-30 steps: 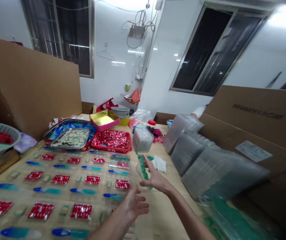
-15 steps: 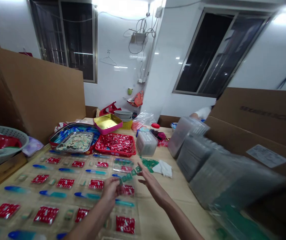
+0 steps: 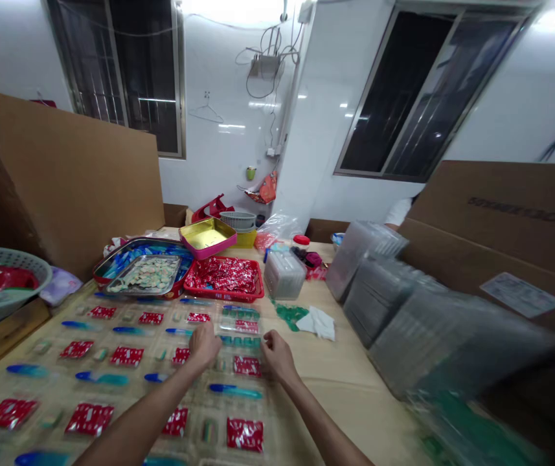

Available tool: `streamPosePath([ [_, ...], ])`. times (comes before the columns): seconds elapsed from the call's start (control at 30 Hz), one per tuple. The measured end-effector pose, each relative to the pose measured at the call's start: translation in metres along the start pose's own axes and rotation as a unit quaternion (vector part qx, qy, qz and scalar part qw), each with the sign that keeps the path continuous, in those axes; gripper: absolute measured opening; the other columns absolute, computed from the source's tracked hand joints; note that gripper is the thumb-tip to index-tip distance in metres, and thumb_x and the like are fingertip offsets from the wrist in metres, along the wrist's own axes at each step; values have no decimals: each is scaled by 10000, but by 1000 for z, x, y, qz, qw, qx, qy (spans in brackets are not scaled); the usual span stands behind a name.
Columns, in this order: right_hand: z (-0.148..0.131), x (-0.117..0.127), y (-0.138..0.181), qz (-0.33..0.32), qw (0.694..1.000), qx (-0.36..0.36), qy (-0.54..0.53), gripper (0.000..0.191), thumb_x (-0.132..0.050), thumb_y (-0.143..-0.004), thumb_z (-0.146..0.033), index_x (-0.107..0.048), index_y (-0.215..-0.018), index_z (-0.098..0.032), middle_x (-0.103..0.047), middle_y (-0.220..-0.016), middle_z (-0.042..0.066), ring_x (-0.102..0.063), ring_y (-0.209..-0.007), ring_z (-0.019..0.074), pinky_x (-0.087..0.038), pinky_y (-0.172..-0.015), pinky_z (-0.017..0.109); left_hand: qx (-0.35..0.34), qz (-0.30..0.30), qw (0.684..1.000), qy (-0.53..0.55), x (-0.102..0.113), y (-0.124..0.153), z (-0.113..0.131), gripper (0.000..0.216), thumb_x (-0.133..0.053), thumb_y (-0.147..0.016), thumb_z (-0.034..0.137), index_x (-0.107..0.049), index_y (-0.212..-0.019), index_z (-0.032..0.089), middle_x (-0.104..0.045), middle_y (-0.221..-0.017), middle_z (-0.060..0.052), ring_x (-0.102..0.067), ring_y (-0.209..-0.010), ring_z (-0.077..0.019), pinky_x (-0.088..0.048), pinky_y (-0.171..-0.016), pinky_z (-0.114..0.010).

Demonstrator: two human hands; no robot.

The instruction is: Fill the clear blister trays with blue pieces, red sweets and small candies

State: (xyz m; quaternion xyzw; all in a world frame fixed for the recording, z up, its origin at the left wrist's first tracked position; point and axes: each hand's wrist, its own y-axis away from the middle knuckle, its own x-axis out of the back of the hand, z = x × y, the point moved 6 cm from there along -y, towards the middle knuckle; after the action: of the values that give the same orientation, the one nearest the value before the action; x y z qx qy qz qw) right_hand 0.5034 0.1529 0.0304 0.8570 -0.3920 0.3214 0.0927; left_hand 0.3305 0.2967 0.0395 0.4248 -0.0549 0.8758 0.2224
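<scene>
Hands meet over a clear tray (image 3: 241, 341) in the grid on the desk (image 3: 335, 388): left hand (image 3: 204, 345) at its 9 o'clock edge, right hand (image 3: 276, 356) at 3 o'clock, fingers of both curled down onto it; whether they pinch it I cannot tell. Green pieces (image 3: 289, 315) lie beyond at 1 o'clock, a red basket (image 3: 223, 278) at 12, tray stacks (image 3: 379, 285) farther at 2.

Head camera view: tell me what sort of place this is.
Probably a small packing workshop. Clear blister trays with red sachets and blue items cover the table, stacks of empty clear trays stand to the right, and large cardboard cartons ring the table.
</scene>
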Motion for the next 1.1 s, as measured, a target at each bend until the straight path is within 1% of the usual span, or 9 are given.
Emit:
streamPosePath([
  [0.17,0,-1,7,-32,975,19,218,151,-431,-827,-211,-580,-826,-183,-675,-785,76,-604,-746,190,-317,-597,248,-23,-24,994,-105,-2,8,8,163,-553,-735,135,-643,-871,138,-679,-947,-159,-634,-944,-279,-464,-768,-322],
  [0.27,4,-1,7,-55,967,2,249,179,-433,-829,-233,-601,-845,-174,-697,-850,105,-625,-804,212,-332,-616,256,-40,-34,990,-129,-6,10,11,179,-531,-757,148,-646,-895,134,-678,-957,-162,-639,-936,-280,-469,-747,-319],
  [0.4,11,1,7,-73,969,-2,235,191,-471,-817,-262,-638,-852,-176,-709,-873,109,-641,-845,231,-358,-640,259,-46,-51,988,-136,-15,11,13,195,-505,-767,127,-656,-891,130,-680,-959,-165,-644,-926,-270,-469,-738,-307],
  [0.53,15,3,12,-75,972,8,221,229,-436,-839,-238,-648,-775,-177,-713,-819,97,-651,-817,219,-373,-631,248,-40,-61,990,-120,-19,18,15,241,-500,-741,79,-652,-922,130,-689,-961,-147,-650,-899,-236,-463,-722,-272],
  [0.63,19,3,16,-61,979,23,192,253,-403,-835,-200,-644,-763,-183,-709,-774,79,-654,-774,203,-389,-621,237,-47,-47,993,-98,-18,23,20,298,-476,-753,63,-627,-1002,130,-680,-1013,-128,-634,-939,-216,-452,-770,-260],
  [0.73,19,5,14,-24,993,45,108,267,-400,-831,-238,-658,-849,-174,-711,-784,82,-655,-762,214,-427,-639,251,-57,-19,995,-75,-13,20,25,362,-452,-785,60,-581,-1116,126,-653,-1090,-129,-607,-1008,-209,-431,-835,-258],
  [0.8,17,7,5,0,997,42,60,301,-423,-814,-258,-665,-950,-141,-717,-833,100,-659,-788,226,-456,-690,270,-60,0,996,-60,-7,11,27,386,-454,-793,63,-559,-1158,132,-645,-1110,-130,-595,-1031,-209,-421,-857,-258],
  [0.9,8,6,-21,4,999,26,48,354,-458,-792,-247,-655,-1048,-102,-721,-859,106,-658,-806,227,-471,-732,279,-55,25,997,-45,1,-12,30,430,-471,-773,50,-537,-1186,150,-660,-1071,-119,-602,-1011,-209,-423,-847,-263],
  [1.1,-13,-2,-79,5,996,0,92,272,-468,-814,-216,-708,-899,-120,-723,-827,111,-660,-790,225,-447,-667,259,-59,26,996,-56,-3,-55,45,336,-521,-723,27,-594,-1039,115,-678,-1001,-138,-625,-956,-228,-440,-787,-264],
])
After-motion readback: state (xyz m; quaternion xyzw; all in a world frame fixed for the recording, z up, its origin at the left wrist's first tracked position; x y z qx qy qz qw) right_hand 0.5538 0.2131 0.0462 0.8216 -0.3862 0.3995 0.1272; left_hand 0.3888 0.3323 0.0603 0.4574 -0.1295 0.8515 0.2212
